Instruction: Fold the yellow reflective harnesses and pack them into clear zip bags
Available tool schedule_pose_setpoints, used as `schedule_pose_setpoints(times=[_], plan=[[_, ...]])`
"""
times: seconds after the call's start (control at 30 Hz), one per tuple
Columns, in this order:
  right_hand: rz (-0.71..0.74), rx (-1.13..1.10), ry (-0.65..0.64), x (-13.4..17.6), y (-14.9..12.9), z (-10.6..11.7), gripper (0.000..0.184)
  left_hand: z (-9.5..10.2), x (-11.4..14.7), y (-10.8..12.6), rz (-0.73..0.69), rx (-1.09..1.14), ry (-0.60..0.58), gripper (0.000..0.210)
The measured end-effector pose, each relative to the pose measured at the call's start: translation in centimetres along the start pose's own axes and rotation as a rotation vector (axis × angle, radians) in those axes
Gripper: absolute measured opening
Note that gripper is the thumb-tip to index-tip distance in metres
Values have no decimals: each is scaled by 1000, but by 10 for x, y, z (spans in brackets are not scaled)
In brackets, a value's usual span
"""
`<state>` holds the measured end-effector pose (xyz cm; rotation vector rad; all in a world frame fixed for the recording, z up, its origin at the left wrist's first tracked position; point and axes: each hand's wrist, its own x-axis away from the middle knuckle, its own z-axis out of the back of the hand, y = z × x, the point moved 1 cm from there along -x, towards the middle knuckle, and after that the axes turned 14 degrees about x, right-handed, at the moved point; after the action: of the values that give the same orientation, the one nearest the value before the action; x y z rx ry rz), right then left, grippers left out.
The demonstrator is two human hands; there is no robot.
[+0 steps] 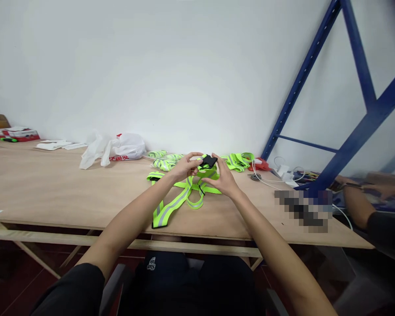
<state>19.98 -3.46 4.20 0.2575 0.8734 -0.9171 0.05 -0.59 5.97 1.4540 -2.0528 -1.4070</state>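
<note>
A black plastic buckle (208, 161) is held up above the table between my two hands, on a neon yellow reflective strap. My left hand (187, 167) pinches the buckle's left side together with the webbing. On its right edge, the fingertips of my right hand (225, 177) grip the buckle, with the thumb lower against the strap. The rest of the neon strap (173, 207), with a grey stripe, hangs in loops and lies on the table below. Some of the webbing is hidden behind my fingers.
Several bagged neon straps (164, 163) lie behind my left hand, and a loose neon bundle (237, 161) behind my right. A white plastic bag (128, 147) is further left. Cables (266, 180), a blue metal frame (335, 131) and another person's arm (358, 202) are at right.
</note>
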Motion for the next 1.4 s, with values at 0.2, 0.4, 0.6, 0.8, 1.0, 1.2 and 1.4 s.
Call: schedule_pose_setpoints(times=[0.2,0.4,0.6,0.8,1.0,1.2,1.4], plan=[[-71,-146,84,-13,-28,13,69,-10,2,-3,-34,-118,-86,68],[-84,-412,-61,-22,-23,21,60,-8,2,-6,-76,-182,-39,69],[-147,-385,37,-23,-15,20,34,-13,7,-2,-4,-359,-21,71],[-338,-417,268,-21,27,58,33,26,35,13,80,-1086,7,72],[-568,-662,505,-14,63,124,40,63,74,1,512,-1603,-99,95],[-825,-400,532,24,87,172,20,106,120,21,494,-1701,-9,97],[-1023,-25,37,59,118,162,13,149,145,52,458,-1697,40,91]])
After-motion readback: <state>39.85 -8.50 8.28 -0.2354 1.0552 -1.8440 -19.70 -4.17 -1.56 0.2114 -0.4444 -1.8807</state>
